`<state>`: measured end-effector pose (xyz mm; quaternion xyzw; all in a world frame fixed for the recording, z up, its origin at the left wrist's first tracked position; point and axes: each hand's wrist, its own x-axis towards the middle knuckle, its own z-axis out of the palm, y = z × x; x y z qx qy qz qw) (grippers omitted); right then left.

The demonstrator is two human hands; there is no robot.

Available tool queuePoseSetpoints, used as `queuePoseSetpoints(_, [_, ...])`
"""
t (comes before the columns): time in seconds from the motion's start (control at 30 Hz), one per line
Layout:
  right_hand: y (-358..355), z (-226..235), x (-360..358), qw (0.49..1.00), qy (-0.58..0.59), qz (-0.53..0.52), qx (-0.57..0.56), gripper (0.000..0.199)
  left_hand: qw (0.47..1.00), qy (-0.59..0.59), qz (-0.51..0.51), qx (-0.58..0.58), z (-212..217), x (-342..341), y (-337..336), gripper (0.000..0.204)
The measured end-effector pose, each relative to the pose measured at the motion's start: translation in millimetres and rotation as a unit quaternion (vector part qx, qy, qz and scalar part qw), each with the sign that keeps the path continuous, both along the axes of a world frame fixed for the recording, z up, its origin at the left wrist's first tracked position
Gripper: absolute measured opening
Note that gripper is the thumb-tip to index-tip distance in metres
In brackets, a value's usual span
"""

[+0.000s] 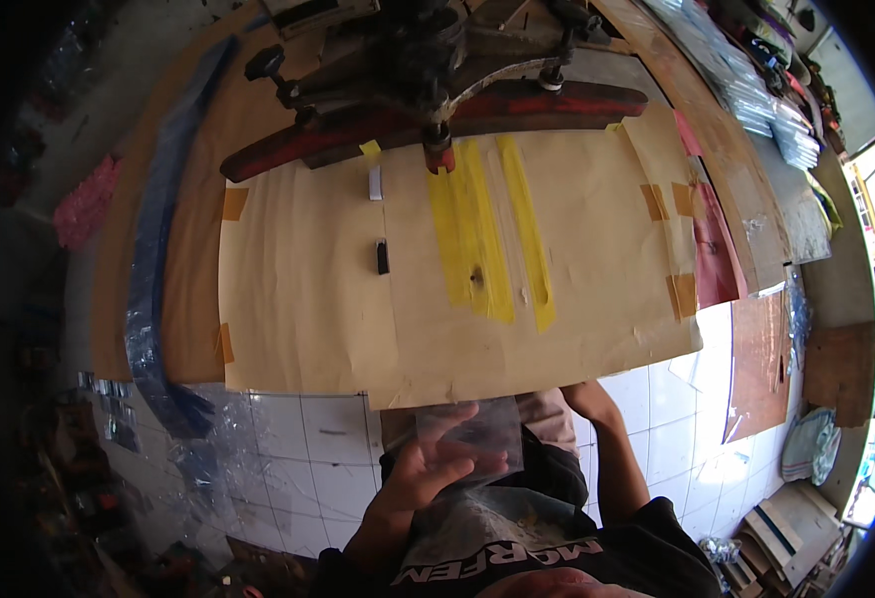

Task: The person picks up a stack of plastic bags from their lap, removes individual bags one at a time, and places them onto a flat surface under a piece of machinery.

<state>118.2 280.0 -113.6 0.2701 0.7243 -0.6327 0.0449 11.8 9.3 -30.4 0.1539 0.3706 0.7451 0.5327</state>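
Note:
My left hand point(428, 472) is just in front of the table's near edge, with a clear plastic sheet point(497, 431) held across its fingers. The fingers show through the sheet, and the thumb lies along its lower part. Further right, my right hand point(579, 399) hangs low by the same edge, over my lap. Its fingers are mostly hidden by the edge, so what they hold, if anything, does not show. Beyond both hands, brown paper point(298, 299) covers the worktop, with yellow tape strips point(477, 249) running across its middle.
A dark machine with red bars point(557, 110) overhangs the far side of the worktop. On the paper lie a small black block point(383, 257) and a small white block point(376, 183). Blue plastic film point(148, 289) drapes down the left. Stacked clear packets point(756, 100) sit at far right.

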Motion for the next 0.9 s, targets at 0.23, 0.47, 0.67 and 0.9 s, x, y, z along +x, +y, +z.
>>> queuePoseSetpoints(0.23, [-17.8,99.7,0.7,0.973,0.172,0.146,0.050,0.063,0.999,0.024,0.032,0.003,0.3,2.4,-0.1,0.066])
queuePoseSetpoints(0.47, [-44.9,162.5,-7.3,0.950,0.160,0.083,0.255,0.049,0.999,0.024,0.032,0.018,4.1,7.8,0.1,0.062])
queuePoseSetpoints(0.67, [-44.4,152.3,-14.5,0.946,0.168,0.027,0.278,0.044,0.995,0.082,-0.054,-0.003,7.0,24.4,4.1,0.062])
queuePoseSetpoints(0.9, [-49.7,167.0,-18.7,0.966,0.143,0.090,0.195,0.028,0.867,0.410,-0.283,0.002,-4.1,34.4,-14.8,0.049])
